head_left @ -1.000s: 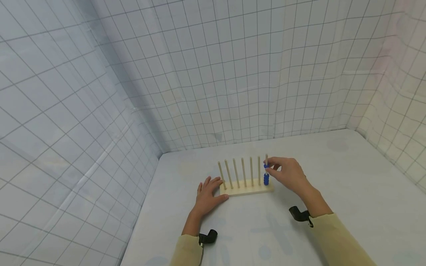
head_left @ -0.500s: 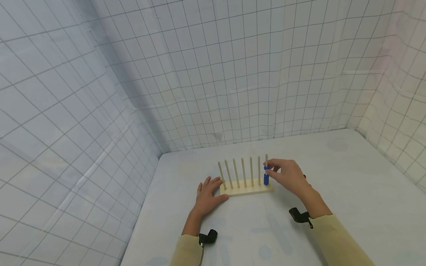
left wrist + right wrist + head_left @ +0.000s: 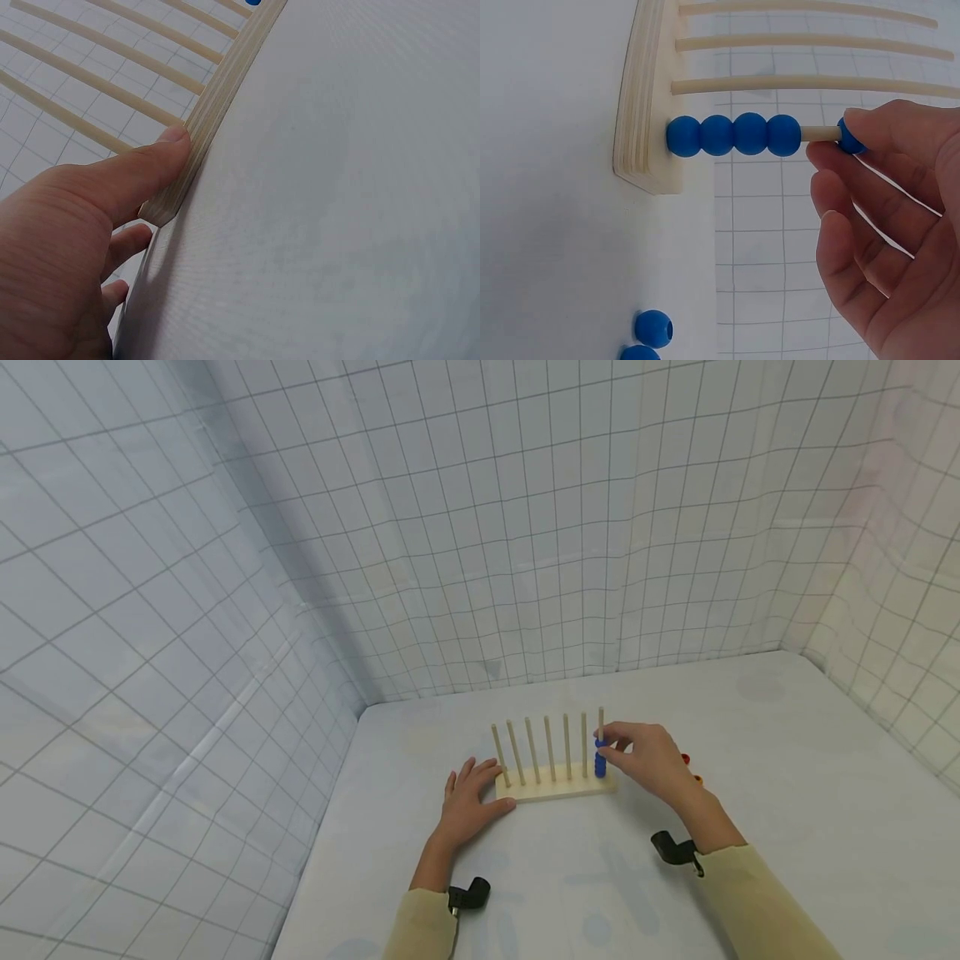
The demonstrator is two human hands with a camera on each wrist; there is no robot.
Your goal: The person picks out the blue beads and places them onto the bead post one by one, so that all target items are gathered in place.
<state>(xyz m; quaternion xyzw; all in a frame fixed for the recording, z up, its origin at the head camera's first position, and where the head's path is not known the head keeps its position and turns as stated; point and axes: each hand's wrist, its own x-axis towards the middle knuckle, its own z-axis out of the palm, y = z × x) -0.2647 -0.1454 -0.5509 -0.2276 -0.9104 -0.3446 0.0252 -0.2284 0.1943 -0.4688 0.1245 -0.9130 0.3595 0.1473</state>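
The right hand (image 3: 877,225) pinches a blue bead (image 3: 850,137) on the last peg (image 3: 821,133); the left hand (image 3: 467,802), fingers spread, steadies the wooden rack (image 3: 555,785).

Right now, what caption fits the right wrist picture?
Right hand pinches a fifth blue bead on the peg above four stacked beads.

A wooden rack (image 3: 555,790) with seven upright pegs stands on the white table (image 3: 787,827). The left hand (image 3: 467,803) rests flat at its left end, thumb against the base. The right hand (image 3: 651,762) pinches a blue bead (image 3: 600,744) on the rightmost peg (image 3: 601,723), above stacked blue beads (image 3: 600,765). Small orange beads (image 3: 691,769) lie just behind that hand.
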